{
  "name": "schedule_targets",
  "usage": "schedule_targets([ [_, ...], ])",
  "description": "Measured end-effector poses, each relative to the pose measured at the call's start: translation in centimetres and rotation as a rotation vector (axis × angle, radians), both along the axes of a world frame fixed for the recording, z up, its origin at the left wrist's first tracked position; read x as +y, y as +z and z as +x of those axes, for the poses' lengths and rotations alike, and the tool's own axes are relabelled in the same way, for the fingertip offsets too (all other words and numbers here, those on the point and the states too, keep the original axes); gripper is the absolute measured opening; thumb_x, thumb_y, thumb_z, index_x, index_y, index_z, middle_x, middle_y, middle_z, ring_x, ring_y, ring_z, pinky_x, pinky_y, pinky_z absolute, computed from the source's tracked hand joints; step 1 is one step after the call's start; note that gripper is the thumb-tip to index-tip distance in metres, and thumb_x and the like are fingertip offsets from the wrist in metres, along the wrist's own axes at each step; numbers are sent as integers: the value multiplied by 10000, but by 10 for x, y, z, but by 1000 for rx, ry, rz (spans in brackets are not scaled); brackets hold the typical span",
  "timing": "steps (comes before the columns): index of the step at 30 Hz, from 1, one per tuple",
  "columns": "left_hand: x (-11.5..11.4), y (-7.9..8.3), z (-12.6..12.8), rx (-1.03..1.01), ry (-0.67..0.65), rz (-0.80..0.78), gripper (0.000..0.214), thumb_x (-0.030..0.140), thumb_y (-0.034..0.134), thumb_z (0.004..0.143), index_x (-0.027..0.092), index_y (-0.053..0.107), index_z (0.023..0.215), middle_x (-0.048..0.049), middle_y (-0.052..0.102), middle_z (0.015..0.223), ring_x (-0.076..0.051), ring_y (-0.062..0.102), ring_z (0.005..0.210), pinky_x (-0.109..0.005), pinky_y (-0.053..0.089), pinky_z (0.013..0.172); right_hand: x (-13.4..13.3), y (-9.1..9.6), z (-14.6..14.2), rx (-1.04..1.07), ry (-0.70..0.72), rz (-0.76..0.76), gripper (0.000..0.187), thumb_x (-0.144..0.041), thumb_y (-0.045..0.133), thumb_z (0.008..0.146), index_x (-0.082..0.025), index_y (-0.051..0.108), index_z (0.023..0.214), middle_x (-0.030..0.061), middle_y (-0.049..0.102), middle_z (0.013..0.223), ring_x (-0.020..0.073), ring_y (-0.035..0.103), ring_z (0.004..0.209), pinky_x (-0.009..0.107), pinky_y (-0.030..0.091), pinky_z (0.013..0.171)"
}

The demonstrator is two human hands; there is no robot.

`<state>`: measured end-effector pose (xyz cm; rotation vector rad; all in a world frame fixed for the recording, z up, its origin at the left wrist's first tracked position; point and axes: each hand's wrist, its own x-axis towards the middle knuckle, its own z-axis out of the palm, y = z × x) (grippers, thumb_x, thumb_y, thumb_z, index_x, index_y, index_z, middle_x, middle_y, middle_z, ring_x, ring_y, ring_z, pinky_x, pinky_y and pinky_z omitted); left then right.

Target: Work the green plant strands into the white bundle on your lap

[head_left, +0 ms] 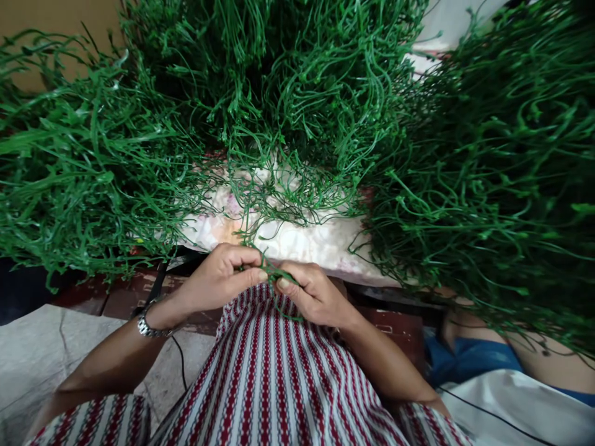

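Note:
Close together at the front edge of the work surface, my two hands pinch green plastic stems (274, 271). My left hand (227, 275) has thumb and forefinger closed on them; a metal watch circles that wrist. On the other side my right hand (313, 292) is closed too, its thumb pressed over the stems. A thin green loop hangs below my fingers, and a few strands rise above them. Just beyond lie loose curly green stems (297, 192) on a pale floral cloth (297, 241). What is inside my fingers is partly hidden.
Large heaps of artificial greenery stand at the left (88, 167), at the back (279, 68) and at the right (488, 186). Part of another person's leg and blue clothing (474, 356) shows at lower right. A dark cable (181, 365) hangs near my left arm.

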<state>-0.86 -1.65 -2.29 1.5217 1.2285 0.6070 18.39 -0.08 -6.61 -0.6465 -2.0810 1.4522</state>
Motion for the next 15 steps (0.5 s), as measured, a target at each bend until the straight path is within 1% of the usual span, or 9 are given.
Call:
schedule_targets([
  [4, -11, 0, -3, 26, -196, 112, 284, 215, 530, 795, 128, 560, 526, 44, 351, 450, -61, 297, 434, -190, 237, 419, -6, 3, 11, 3, 146, 100, 346, -348, 320, 951, -155, 437, 690, -38, 382, 583, 62, 351, 513, 193, 281, 509],
  [6, -16, -2, -3, -7, -237, 167, 300, 240, 529, 812, 134, 578, 536, 37, 372, 441, -64, 310, 415, -198, 249, 414, -8, 5, 14, 15, 175, 128, 328, -323, 326, 951, -159, 429, 686, -40, 379, 577, 62, 355, 503, 197, 276, 505],
  [8, -19, -5, -2, -40, -254, 200, 303, 255, 519, 827, 140, 594, 556, 20, 427, 453, -77, 363, 421, -210, 279, 431, -11, 8, 17, 11, 186, 146, 327, -319, 330, 947, -164, 417, 672, -41, 368, 570, 66, 355, 502, 203, 276, 505],
  [11, -21, -5, -7, -89, -330, 204, 322, 253, 504, 841, 151, 593, 549, 2, 470, 449, -95, 420, 431, -229, 308, 454, -13, 13, 24, 0, 233, 118, 342, -341, 322, 947, -166, 419, 669, -36, 376, 567, 71, 367, 501, 209, 273, 495],
  [12, -21, -4, -10, -99, -328, 204, 319, 252, 512, 838, 157, 594, 545, -1, 482, 444, -98, 431, 428, -231, 319, 457, -13, 15, 29, -1, 242, 94, 352, -353, 324, 946, -166, 425, 665, -35, 377, 564, 73, 373, 500, 211, 273, 492],
  [13, -20, -2, -15, -108, -289, 205, 304, 249, 518, 836, 163, 608, 559, -4, 505, 449, -100, 443, 426, -232, 330, 456, -12, 18, 35, 3, 224, 56, 360, -356, 326, 946, -166, 432, 659, -33, 382, 563, 75, 382, 500, 211, 279, 491],
  [14, -18, 1, -20, -111, -209, 208, 280, 248, 528, 832, 170, 624, 581, -7, 533, 462, -101, 456, 424, -230, 342, 452, -10, 21, 41, 12, 153, 14, 366, -353, 329, 946, -167, 435, 648, -33, 378, 555, 75, 381, 493, 209, 282, 485],
  [15, -16, 3, -24, -102, -106, 209, 254, 243, 532, 830, 177, 644, 612, -13, 570, 493, -103, 477, 434, -226, 353, 448, -7, 23, 46, 21, 52, -24, 366, -344, 344, 943, -167, 435, 636, -36, 369, 545, 74, 372, 483, 206, 282, 477],
])
